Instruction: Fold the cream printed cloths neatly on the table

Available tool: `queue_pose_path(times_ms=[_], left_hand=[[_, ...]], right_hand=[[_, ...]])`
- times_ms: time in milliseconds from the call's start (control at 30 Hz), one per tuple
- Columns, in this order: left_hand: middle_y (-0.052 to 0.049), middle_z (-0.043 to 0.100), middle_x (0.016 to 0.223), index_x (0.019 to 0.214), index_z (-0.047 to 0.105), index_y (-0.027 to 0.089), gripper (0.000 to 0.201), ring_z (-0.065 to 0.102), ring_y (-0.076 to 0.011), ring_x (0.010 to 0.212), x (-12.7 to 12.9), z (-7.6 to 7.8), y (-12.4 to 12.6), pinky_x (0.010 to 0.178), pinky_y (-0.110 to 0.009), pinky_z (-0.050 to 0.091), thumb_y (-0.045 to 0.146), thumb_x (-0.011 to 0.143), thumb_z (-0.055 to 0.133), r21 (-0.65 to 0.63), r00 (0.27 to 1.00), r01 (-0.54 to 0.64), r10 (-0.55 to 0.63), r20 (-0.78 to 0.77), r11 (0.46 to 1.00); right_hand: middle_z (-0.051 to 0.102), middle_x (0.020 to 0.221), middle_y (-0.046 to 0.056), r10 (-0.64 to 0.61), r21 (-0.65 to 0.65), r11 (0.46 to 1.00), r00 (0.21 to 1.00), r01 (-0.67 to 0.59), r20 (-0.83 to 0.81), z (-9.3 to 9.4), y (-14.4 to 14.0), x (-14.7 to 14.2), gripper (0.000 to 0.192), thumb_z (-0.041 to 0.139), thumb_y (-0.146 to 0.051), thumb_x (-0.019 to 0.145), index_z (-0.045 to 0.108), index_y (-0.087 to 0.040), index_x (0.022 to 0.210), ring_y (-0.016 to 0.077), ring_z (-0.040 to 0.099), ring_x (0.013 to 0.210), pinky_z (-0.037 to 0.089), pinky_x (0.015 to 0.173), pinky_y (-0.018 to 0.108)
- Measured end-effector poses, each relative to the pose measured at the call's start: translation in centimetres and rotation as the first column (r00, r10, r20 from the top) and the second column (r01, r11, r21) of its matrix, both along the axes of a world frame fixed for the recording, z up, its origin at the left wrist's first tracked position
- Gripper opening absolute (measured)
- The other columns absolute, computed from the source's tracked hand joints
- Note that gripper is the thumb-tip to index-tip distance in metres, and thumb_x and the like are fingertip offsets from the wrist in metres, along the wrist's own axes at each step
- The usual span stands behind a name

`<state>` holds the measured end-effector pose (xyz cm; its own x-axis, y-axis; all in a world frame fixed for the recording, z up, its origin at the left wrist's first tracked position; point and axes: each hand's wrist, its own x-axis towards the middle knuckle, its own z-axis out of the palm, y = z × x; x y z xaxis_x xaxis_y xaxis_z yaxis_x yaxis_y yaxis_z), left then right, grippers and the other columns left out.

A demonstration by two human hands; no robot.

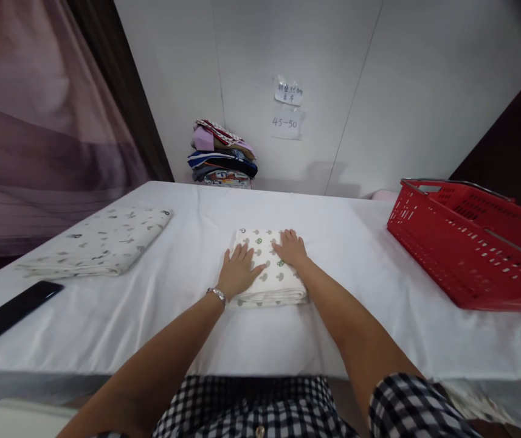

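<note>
- Fingers point(244, 250) of the left hand point(235, 274) lie spread and flat on the left side of a folded, printed cloth point(273, 285), gripping nothing.
- The right hand point(292, 248) rests open along the cloth's right edge, fingers slightly parted, thumb pointing inward, pressing without a grip.
- The cloth sits mid-table on the white table cover point(269, 347), right before the person.
- Left: another folded cloth point(105, 237), a black flat object point(14, 310) near it.
- Right: a red basket point(479, 261).
</note>
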<state>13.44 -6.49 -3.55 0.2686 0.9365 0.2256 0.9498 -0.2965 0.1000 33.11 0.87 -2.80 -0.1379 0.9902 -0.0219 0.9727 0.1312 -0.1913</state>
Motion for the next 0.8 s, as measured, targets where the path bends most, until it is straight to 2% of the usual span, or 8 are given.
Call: queue_pose_path(times_ms=[133,233,300,400,567,667,800], left_hand=[[-0.012,0.032,0.149,0.138,0.041,0.018,0.07,0.023,-0.0301,0.139,0.1,-0.1,0.0,0.112,-0.055,0.017,0.063,0.087,0.026,0.006,1.0,-0.006,0.006,-0.01,1.0],[-0.012,0.033,0.149,0.138,0.041,0.017,0.069,0.023,-0.0302,0.139,0.1,-0.2,0.1,0.112,-0.055,0.017,0.062,0.087,0.027,0.014,1.0,-0.012,0.012,-0.007,1.0],[-0.012,0.033,0.149,0.138,0.041,0.017,0.069,0.023,-0.0303,0.139,0.1,-0.2,0.2,0.112,-0.055,0.016,0.062,0.087,0.028,0.012,1.0,-0.011,0.011,0.002,1.0],[-0.013,0.032,0.149,0.138,0.041,0.017,0.068,0.022,-0.0303,0.14,0.2,-0.2,0.2,0.111,-0.056,0.015,0.061,0.087,0.029,0.005,1.0,-0.001,0.001,0.02,1.0],[-0.013,0.032,0.149,0.136,0.043,0.018,0.064,0.023,-0.0303,0.139,0.1,0.3,0.1,0.111,-0.056,0.015,0.059,0.087,0.033,-0.013,0.999,0.007,-0.007,0.046,1.0],[-0.012,0.038,0.146,0.129,0.05,0.019,0.055,0.026,-0.0288,0.138,0.0,0.8,-0.3,0.111,-0.055,0.017,0.052,0.089,0.034,0.018,0.997,0.009,-0.01,0.071,1.0],[-0.009,0.047,0.14,0.117,0.058,0.02,0.042,0.033,-0.0257,0.134,-0.1,1.3,-1.8,0.111,-0.052,0.021,0.04,0.091,0.033,0.046,0.986,-0.07,0.062,0.153,0.996]], right_hand=[[0.017,0.155,0.009,-0.014,-0.011,1.0,1.0,0.014,0.024,0.6,-0.6,-0.5,0.063,0.025,-0.05,0.093,0.027,-0.013,0.145,0.0244,0.007,0.142,0.012,0.111,0.046],[0.022,0.153,0.011,0.03,-0.027,0.999,0.999,-0.029,0.029,1.1,-2.4,-1.0,0.057,0.028,-0.046,0.094,0.034,-0.014,0.141,0.0255,0.011,0.141,0.01,0.111,0.048],[0.027,0.151,0.012,0.099,-0.014,0.995,0.995,-0.099,0.017,1.2,-4.7,-1.3,0.054,0.03,-0.046,0.094,0.04,-0.016,0.138,0.0261,0.016,0.14,0.01,0.111,0.049],[0.034,0.147,0.013,0.2,0.081,0.977,0.98,-0.199,-0.004,0.6,-9.1,-1.5,0.051,0.033,-0.045,0.094,0.044,-0.016,0.135,0.0264,0.023,0.138,0.015,0.111,0.046],[0.038,0.145,0.013,0.268,0.255,0.932,0.963,-0.256,-0.01,-1.2,-15.2,-1.0,0.049,0.034,-0.04,0.096,0.045,-0.014,0.135,0.0264,0.029,0.136,0.019,0.111,0.044],[0.04,0.144,0.012,0.299,0.319,0.903,0.954,-0.286,0.008,-1.8,-16.4,-0.6,0.048,0.038,-0.037,0.094,0.044,-0.013,0.135,0.0269,0.031,0.135,0.018,0.112,0.043],[0.042,0.143,0.012,0.327,0.346,0.886,0.945,-0.309,0.006,-1.8,-16.4,-0.3,0.048,0.043,-0.035,0.092,0.046,-0.012,0.134,0.0268,0.032,0.133,0.02,0.111,0.043]])
